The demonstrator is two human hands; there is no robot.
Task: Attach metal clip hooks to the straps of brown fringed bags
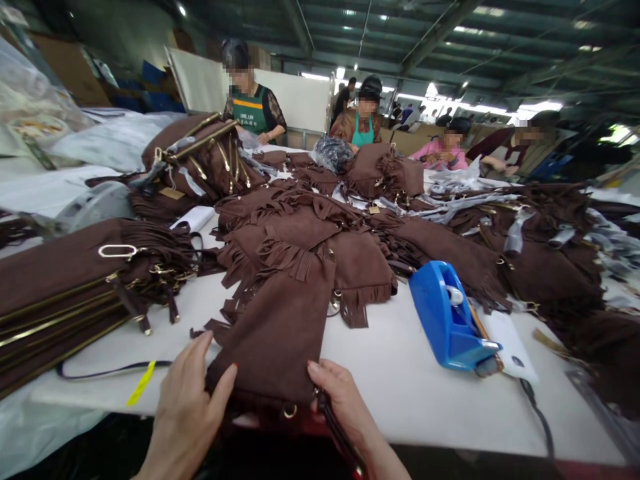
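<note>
A dark brown suede-like bag with fringe lies in front of me, its near end at the table edge, a gold ring showing there. My left hand rests at its left edge, fingers stretched out and apart, the thumb on the bag's surface. At the near right corner, my right hand grips the bag, thumb on top and the other fingers partly hidden. A dark strap-like piece with gold metal hangs by the right palm. Other fringed brown bags lie directly beyond, overlapping this one.
A blue tape dispenser and a white device with a black cord stand to the right. Stacked bags with gold zippers occupy the left. A yellow tag lies on a thin strap. Several people work across the table.
</note>
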